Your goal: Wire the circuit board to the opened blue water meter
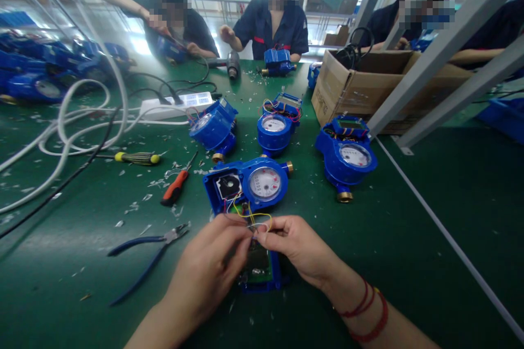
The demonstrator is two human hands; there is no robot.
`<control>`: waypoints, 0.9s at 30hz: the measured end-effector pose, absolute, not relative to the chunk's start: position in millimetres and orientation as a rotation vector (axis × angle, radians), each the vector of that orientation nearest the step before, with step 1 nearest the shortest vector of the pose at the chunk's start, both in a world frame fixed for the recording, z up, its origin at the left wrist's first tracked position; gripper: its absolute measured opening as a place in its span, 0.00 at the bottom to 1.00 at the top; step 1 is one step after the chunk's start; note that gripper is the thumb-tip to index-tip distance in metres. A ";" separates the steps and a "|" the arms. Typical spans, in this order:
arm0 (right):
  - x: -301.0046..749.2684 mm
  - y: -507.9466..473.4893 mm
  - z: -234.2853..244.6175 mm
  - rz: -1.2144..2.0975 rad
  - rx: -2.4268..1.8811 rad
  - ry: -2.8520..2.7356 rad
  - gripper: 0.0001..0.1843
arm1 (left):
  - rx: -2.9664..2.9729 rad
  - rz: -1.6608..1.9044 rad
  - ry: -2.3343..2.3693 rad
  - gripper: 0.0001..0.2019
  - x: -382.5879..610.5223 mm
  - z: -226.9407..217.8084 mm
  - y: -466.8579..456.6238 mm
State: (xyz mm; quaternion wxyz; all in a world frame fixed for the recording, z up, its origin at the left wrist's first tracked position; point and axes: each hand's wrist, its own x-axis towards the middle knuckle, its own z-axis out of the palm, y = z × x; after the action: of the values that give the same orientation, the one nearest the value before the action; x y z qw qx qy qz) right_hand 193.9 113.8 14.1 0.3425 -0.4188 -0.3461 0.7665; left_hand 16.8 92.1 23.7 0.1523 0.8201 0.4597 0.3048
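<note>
Directly before me lies a blue water meter (265, 182) with its side housing uncovered and thin yellow, white and dark wires (262, 217) coming out. My left hand (213, 262) is closed, its fingertips pinching the wires from the left. From the right, my right hand (301, 245) pinches the same wires between thumb and forefinger, and the two sets of fingertips nearly meet. Under them sits a blue cover with a circuit board (262, 272), partly hidden by my hands. Diagonal pliers (153, 245) with dark blue handles rest open at the left.
An orange-handled screwdriver (176, 186), a yellow-black screwdriver (137, 158) and plastic scraps lie leftward. More blue meters (273, 125) stand behind. A white power strip (176, 104), cables, a heat gun (232, 65), a cardboard box (360, 92) and metal posts surround the bench. Co-workers sit opposite.
</note>
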 end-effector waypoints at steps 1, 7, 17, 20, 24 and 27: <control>194.3 113.8 14.5 2.004 -1.088 -0.888 0.09 | 2.354 0.831 1.325 0.06 14.9 24.2 92.8; 195.4 113.8 16.4 2.035 -1.071 -0.854 0.09 | 2.237 0.747 1.278 0.06 9.1 28.6 94.7; 190.8 99.7 20.0 0.723 -1.412 -1.637 0.07 | 1.940 0.722 1.312 0.03 10.2 25.1 92.6; 188.4 92.1 22.8 0.389 -1.302 -1.842 0.04 | 1.933 0.787 1.323 0.03 13.8 23.1 92.0; 187.2 89.9 20.8 0.382 -1.270 -1.941 0.03 | 1.936 0.830 1.338 0.03 15.6 22.5 89.9; 187.7 92.2 17.5 0.435 -1.261 -1.963 0.03 | 1.930 0.842 1.325 0.04 15.1 22.7 88.0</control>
State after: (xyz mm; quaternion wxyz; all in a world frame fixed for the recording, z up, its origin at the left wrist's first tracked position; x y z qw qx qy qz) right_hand 187.7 92.2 17.5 0.3749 -0.4926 -0.7667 0.1700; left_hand 15.1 88.0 22.7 0.3211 0.7346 0.5044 0.3206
